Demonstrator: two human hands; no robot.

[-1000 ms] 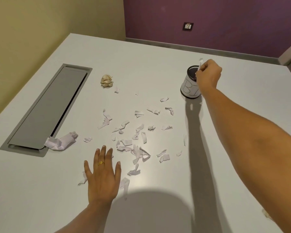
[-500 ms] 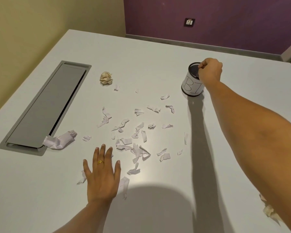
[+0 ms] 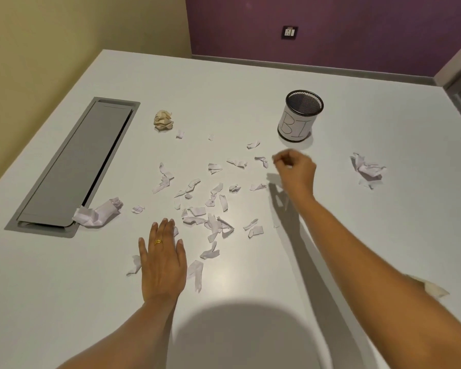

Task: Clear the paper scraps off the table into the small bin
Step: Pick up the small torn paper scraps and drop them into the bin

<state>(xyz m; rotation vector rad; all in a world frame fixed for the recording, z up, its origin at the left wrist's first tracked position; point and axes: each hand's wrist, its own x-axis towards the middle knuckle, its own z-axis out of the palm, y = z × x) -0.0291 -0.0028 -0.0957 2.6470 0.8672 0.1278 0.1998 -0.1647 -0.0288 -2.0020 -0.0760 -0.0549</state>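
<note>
1. The paper scraps (image 3: 197,211) are lying scattered on the white table (image 3: 250,83), between both hands.
2. The small bin (image 3: 297,121) is standing upright beyond them.
3. The right hand (image 3: 297,170) is hovering near the bin, fingers curled; it is blurred, so I cannot tell if it is pinching anything.
4. The left hand (image 3: 163,262) is lying flat, fingers straight, touching some scraps.

Grey cable hatch (image 3: 72,166) at L, socket (image 3: 289,32) on purple back wall (image 3: 370,30)

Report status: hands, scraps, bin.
Left hand flat on table, open. Right hand beside scraps, short of bin; fingers curled, blurred, grip unclear. Bin upright, nothing blocking it.
</note>
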